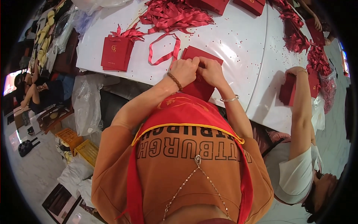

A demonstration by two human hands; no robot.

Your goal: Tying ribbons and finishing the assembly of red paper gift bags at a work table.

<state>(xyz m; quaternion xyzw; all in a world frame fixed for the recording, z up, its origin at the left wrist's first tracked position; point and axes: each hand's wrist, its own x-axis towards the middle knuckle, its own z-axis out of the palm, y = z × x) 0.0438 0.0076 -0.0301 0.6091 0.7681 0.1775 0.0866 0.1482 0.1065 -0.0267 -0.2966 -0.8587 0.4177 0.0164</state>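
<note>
A red ribbon [156,62] lies in an open loop on the white tabletop, one end running in under my left hand [185,72]. My left fingers are closed in a pinch, apparently on that ribbon. Touching them, my right hand [211,71] is closed too, its fingertips curled inward; what they grip is hidden. Beneath both hands is a red paper gift bag [194,91], flat near the table's front edge. More red card or bag [205,53] shows just beyond my fingers.
A stack of red gift bags [115,54] with ribbon handles stands left. A heap of red ribbons [167,16] lies at the far side. On the right, a co-worker's arm [301,108] reaches onto red bags [287,90]. Yellow crates [87,152] sit on the floor at left.
</note>
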